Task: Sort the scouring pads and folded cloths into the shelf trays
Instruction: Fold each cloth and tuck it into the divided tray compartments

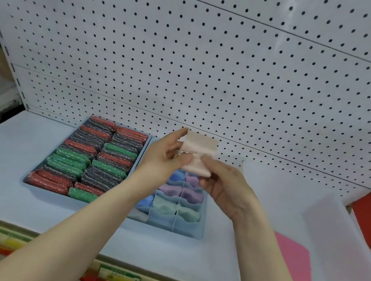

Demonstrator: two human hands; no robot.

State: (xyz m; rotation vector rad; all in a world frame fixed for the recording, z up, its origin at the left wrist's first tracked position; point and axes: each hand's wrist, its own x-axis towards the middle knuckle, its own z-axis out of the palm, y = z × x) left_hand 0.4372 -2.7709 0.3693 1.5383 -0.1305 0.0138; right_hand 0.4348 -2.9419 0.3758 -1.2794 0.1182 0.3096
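Pink cloth (198, 153) is pinched between the left hand (164, 156) and right hand (223, 186), up over the cloth tray (186, 229), so it is not put away yet. Below the hands, most cloth slots look full. Left of them, the pad tray (31, 181) is packed with scouring pads (91, 161), so little seems left.

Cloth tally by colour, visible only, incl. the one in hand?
Pink cloth, held by left hand and right hand: 1
Blue cloths: 2
Purple cloths: 3
Green cloths: 2
Total: 8 visible; arms hide part of the divided tray.
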